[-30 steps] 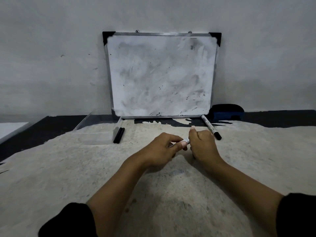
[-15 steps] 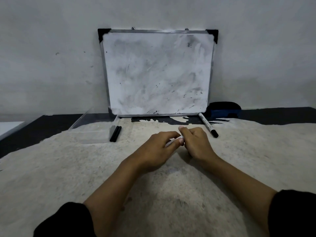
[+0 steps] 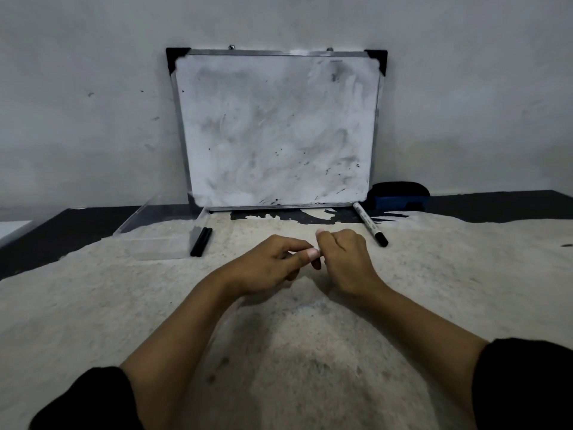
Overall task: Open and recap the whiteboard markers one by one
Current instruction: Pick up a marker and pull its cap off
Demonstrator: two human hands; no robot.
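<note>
Two hands meet at the middle of the table over one whiteboard marker (image 3: 316, 252), of which only a pale sliver shows between the fingertips. The left hand (image 3: 273, 265) pinches it with thumb and curled fingers; the right hand (image 3: 345, 259) curls round its other end, hiding it, so whether the cap is on or off cannot be told. A second marker (image 3: 370, 224), white-barrelled with a black cap, lies on the table just right of the hands, pointing back toward the whiteboard (image 3: 276, 128). Two black markers (image 3: 201, 241) lie side by side to the left, against the edge of a clear plastic tray (image 3: 155, 231) whose walls are hard to make out. The smudged whiteboard leans against a grey wall (image 3: 93, 103), with a dark blue eraser (image 3: 400, 197) beside its right lower corner. The table (image 3: 124, 305) is worn pale, with dark patches along its far edge. Black sleeves are cut off at the bottom corners.
</note>
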